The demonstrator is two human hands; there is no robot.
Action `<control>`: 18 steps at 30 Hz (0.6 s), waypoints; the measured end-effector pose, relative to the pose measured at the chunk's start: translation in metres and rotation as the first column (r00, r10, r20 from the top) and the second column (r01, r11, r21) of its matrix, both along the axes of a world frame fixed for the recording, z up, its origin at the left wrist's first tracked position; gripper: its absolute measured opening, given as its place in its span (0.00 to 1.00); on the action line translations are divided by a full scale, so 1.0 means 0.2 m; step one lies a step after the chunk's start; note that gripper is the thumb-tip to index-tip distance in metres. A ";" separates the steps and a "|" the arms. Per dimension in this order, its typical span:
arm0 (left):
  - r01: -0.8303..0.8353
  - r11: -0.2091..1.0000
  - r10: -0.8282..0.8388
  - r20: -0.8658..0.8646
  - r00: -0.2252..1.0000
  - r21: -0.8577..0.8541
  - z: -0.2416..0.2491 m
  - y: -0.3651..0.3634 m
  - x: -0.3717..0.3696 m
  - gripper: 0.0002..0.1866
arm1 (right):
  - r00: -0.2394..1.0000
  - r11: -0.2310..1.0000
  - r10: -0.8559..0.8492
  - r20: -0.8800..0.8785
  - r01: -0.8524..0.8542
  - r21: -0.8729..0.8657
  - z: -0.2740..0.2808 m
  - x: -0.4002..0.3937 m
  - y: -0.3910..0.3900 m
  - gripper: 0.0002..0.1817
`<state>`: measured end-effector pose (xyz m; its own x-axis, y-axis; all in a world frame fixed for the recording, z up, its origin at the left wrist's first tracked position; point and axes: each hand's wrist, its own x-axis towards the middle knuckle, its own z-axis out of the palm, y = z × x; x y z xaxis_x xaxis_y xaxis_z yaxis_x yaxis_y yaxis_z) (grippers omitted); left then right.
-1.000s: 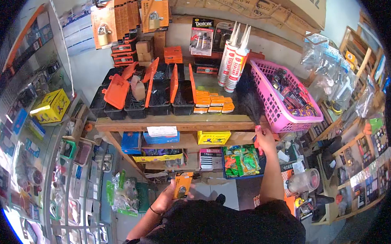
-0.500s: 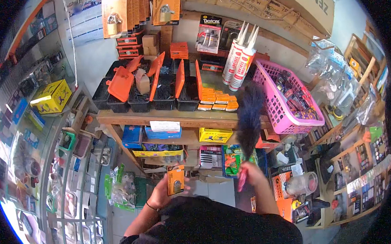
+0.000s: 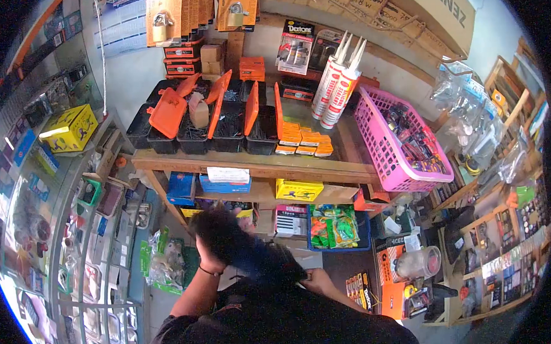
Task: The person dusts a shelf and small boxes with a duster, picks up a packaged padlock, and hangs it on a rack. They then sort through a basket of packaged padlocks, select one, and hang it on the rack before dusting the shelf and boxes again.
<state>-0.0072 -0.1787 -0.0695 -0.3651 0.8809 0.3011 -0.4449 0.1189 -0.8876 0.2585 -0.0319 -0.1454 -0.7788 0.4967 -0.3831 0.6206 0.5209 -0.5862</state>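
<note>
A dark, fluffy feather duster (image 3: pixel 245 244) is in my right hand (image 3: pixel 319 283), closed at its handle end near my body. Its bristles sweep left across the front of my left hand (image 3: pixel 209 258), blurred by motion. Half a second ago that left hand held a carded padlock, an orange pack with a brass lock; the bristles now hide the pack and most of the fingers. Similar padlock packs (image 3: pixel 235 14) hang above the shelf.
On the wooden shelf (image 3: pixel 257 166) stand black bins with orange lids (image 3: pixel 168 112), small orange boxes (image 3: pixel 305 137), sealant tubes (image 3: pixel 339 89) and a pink basket (image 3: pixel 403 145). Below is a blue crate (image 3: pixel 339 227) of green packets. A glass display case (image 3: pixel 75 242) runs along the left.
My right hand has brought the duster down and left, from upright before the shelf to across my left hand. The padlock pack has gone out of sight behind the bristles.
</note>
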 end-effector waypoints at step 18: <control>-0.739 0.645 0.150 -0.916 0.373 -0.195 -0.11 -0.14 -0.13 0.32 | 0.999 0.999 -0.022 0.047 0.023 -0.023 -0.02 -0.24 0.04 0.22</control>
